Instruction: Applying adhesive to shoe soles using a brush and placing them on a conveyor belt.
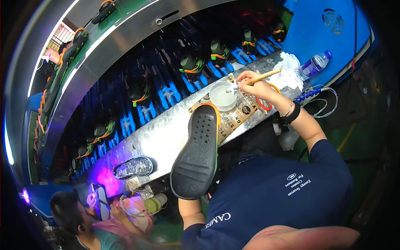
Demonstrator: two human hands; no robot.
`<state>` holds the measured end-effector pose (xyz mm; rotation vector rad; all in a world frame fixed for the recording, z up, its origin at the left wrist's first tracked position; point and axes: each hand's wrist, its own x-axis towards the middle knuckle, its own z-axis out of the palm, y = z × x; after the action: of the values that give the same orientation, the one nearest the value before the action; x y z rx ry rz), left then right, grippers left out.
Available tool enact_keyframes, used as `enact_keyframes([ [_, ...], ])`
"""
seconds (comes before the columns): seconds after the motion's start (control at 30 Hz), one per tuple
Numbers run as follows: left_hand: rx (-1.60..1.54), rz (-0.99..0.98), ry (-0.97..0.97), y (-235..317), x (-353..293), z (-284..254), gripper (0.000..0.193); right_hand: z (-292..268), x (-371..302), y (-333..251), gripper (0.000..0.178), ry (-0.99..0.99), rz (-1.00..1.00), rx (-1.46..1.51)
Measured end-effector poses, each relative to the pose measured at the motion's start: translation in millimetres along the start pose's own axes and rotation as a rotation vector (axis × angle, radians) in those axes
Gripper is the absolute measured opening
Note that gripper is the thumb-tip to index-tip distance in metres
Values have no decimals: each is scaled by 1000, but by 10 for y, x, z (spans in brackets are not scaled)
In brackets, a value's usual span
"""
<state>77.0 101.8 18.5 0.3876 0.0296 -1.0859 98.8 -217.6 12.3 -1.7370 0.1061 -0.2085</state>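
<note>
My left forearm rises behind a dark grey shoe sole (195,156) with holes, ridges and an orange edge at its far end. The sole is held up in front of the bench, and my left hand is hidden behind it. My right hand (252,83) is closed round a brush (261,77) with a pale wooden handle. Its bristle end reaches into a round translucent tub (223,96) holding a whitish liquid. Brown printed tape (236,121) covers the bench under and beside the tub. A red and orange ring (263,104) lies just below my right wrist.
Beyond the metal bench (162,133), blue racks (168,96) carry several dark shoe parts with orange edges. A plastic bottle (315,66) and crumpled white cloth (288,68) lie at the right. A plastic-covered sole (134,167) rests left. Another person (75,216) works at lower left.
</note>
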Motion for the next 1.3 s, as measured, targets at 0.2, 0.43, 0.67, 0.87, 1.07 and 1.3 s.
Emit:
enact_keyframes([
  [0.2,132,49,52,-9,99,140,55,11,-38,-63,12,-47,-75,65],
  [0.43,229,63,97,-38,194,260,51,105,-282,-412,12,-146,-116,111],
  [0.67,276,61,120,-60,223,324,48,281,-418,-533,10,-172,-168,17],
  [0.87,311,69,128,-62,241,366,45,363,-369,-510,9,-159,-257,-83],
  [1.07,326,64,123,-34,283,403,42,415,-273,-487,9,-178,-400,-161],
  [1.3,353,77,128,9,308,436,38,381,-319,-433,9,-138,-303,-122],
])
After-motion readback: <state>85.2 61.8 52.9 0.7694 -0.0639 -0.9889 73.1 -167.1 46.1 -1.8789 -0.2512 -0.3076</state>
